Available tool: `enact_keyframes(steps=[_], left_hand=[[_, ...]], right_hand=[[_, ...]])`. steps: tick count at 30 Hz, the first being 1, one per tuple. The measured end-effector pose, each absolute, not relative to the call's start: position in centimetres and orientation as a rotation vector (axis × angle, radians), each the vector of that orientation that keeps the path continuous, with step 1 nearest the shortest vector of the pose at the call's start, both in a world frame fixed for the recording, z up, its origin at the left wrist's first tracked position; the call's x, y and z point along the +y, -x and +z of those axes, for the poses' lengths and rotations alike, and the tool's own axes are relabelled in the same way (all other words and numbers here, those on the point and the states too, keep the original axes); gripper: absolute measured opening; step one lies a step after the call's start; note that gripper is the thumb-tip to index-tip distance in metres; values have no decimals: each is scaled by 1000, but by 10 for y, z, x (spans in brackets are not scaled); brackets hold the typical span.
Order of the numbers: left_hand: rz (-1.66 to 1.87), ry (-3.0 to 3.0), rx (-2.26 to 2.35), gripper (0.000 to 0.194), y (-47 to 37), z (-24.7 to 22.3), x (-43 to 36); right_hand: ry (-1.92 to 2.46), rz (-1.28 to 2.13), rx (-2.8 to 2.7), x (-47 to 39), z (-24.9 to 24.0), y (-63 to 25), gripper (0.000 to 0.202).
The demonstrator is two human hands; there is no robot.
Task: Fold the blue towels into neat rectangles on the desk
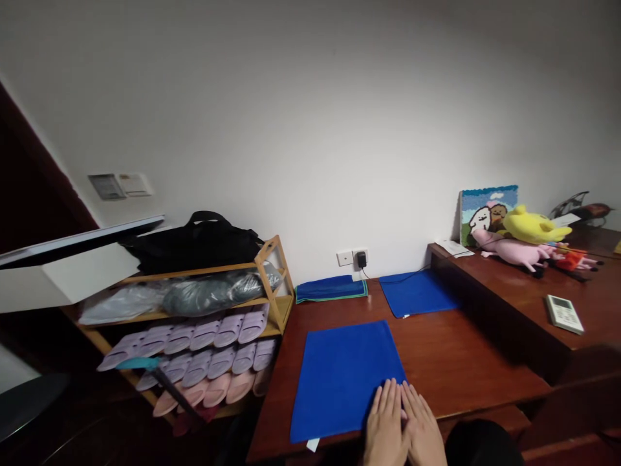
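Note:
A blue cloth [344, 372] lies spread flat on the lower brown desk top, a small white tag sticking out at its front left corner. My left hand [387, 421] rests palm down over the cloth's front right corner, its fingers stretched out. Right beside it, touching it, my right hand [421, 421] also lies flat with straight fingers, at the cloth's right edge. Neither hand holds anything that I can see. Farther back, a second blue cloth [420, 292] is laid out flat, and a folded blue cloth with green edging [331, 289] sits against the wall.
On the left stands a wooden shoe rack [279, 310] with several slippers [223, 359] and a black bag [198, 241] on top. The raised desk part at right bears plush toys [521, 246], a picture and a remote control [563, 314]. A plugged-in charger [361, 259] trails a cable.

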State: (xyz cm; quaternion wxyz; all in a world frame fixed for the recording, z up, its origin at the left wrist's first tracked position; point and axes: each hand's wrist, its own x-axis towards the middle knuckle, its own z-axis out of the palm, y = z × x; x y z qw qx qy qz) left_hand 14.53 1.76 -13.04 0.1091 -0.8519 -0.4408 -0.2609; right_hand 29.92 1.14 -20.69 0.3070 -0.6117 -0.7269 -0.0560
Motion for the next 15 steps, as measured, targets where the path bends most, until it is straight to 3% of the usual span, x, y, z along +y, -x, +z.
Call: enact_keyframes(steps=[4, 9, 15], left_hand=[[-794, 2435, -1239, 77, -148, -149, 18], [-774, 2235, -1315, 78, -72, -153, 10], [-790, 2096, -1428, 73, -3, -154, -6]], right_hand=[[1634, -188, -1908, 14, -207, -298, 51], [1583, -320, -1840, 8, -196, -292, 54], [1690, -88, -1891, -1, -179, -293, 59]])
